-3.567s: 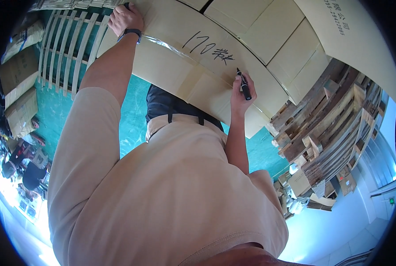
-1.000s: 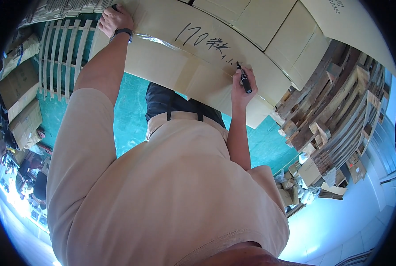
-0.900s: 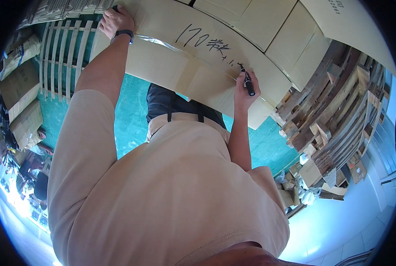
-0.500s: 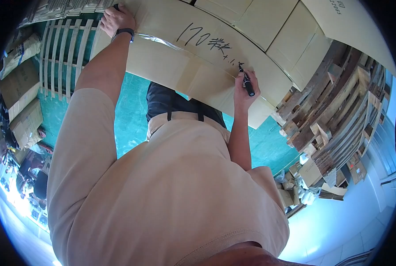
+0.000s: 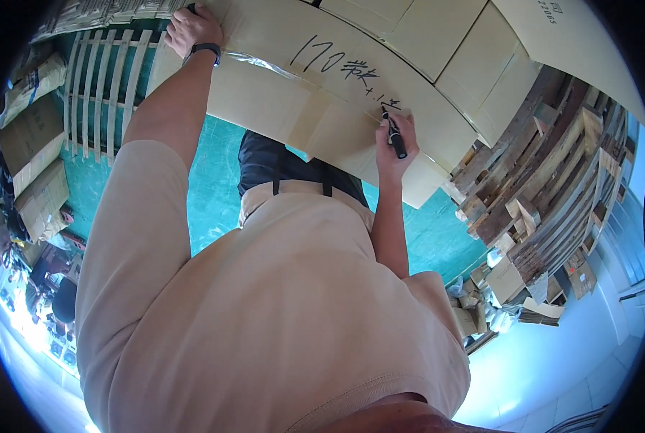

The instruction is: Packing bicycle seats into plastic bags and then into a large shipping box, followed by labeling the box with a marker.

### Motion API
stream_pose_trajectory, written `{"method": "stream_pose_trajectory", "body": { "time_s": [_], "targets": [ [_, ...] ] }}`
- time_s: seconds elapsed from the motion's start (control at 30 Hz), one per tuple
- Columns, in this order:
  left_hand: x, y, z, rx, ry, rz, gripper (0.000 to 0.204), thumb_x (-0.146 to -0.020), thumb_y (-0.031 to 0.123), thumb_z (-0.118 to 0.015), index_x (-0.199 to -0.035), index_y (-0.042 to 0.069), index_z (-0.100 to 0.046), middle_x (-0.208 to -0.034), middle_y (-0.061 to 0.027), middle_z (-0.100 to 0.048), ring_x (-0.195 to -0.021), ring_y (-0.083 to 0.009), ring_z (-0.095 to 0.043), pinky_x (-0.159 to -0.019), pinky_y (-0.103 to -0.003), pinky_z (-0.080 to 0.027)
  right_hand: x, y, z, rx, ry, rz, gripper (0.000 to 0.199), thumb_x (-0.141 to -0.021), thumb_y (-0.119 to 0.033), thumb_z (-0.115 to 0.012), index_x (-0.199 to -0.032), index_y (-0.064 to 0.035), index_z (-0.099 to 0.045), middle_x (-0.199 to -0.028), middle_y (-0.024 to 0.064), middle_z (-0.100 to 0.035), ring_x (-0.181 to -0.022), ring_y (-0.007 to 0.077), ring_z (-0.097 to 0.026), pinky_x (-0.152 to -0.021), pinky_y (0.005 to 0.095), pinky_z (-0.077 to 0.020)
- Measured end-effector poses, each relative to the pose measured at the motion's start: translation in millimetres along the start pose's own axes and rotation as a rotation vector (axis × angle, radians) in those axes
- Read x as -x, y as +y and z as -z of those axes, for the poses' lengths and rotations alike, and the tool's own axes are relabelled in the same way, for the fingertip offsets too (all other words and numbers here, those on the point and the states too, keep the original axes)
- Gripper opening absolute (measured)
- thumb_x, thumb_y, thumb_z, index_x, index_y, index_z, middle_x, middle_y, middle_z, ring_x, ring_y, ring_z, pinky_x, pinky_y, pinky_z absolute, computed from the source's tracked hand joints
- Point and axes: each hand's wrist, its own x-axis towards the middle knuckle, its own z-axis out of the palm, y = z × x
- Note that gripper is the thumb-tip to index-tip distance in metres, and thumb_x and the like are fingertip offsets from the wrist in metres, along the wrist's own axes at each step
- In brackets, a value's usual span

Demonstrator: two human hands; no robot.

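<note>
In my right hand (image 5: 398,148) is a black marker (image 5: 395,136), held like a pen with its tip on the cardboard box (image 5: 265,108). Handwritten black strokes (image 5: 344,68) run across the box's face in a slanting line that ends by the marker tip. My left hand (image 5: 195,29), with a dark band on its wrist, rests on the box's upper left part, fingers curled. Between its thumb and forefinger a small black piece (image 5: 190,8) sticks out, perhaps the marker's cap. Clear tape (image 5: 261,65) glints along the box's seam.
More cardboard boxes (image 5: 481,72) stand behind and to the right. Wooden pallets (image 5: 546,173) are stacked at right, and a slatted pallet (image 5: 110,86) lies at left beside flattened cardboard (image 5: 99,16). Cartons (image 5: 37,144) line the far left of the green floor (image 5: 218,180).
My right hand and the marker have moved slightly left and down the box. More strokes now show at the end of the writing. My left hand stays in place.
</note>
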Motion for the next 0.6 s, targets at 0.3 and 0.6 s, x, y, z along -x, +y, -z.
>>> {"method": "stream_pose_trajectory", "body": {
  "time_s": [0.3, 0.6],
  "targets": [
    [-1, -8, -2, 0.008, -0.033, -0.004, 0.055, -0.109, 0.053, -0.048, -0.121, 0.002, -0.064, -0.13, -0.0193, -0.072, -0.133, -0.0378, -0.062, -0.115, -0.055, -0.04, 4, 3, 8, 0.009, 0.054, -0.139, 0.021, -0.09, -0.003, -0.078, -0.111, 0.0002, -0.077, -0.101, 0.0134, -0.078, -0.093, 0.0234, -0.075, -0.094, 0.0386, -0.0599],
    [2, -6, -2, -0.013, 0.002, -0.017, 0.056, -0.109, 0.053, -0.047, -0.122, 0.002, -0.064, -0.13, -0.0186, -0.072, -0.131, -0.0379, -0.062, -0.115, -0.056, -0.041, 10, 10, 6, -0.035, 0.07, -0.155, 0.021, -0.086, 0.001, -0.079, -0.107, -0.0005, -0.076, -0.1, 0.0127, -0.078, -0.094, 0.0267, -0.074, -0.104, 0.0473, -0.0572]
  ]
}}
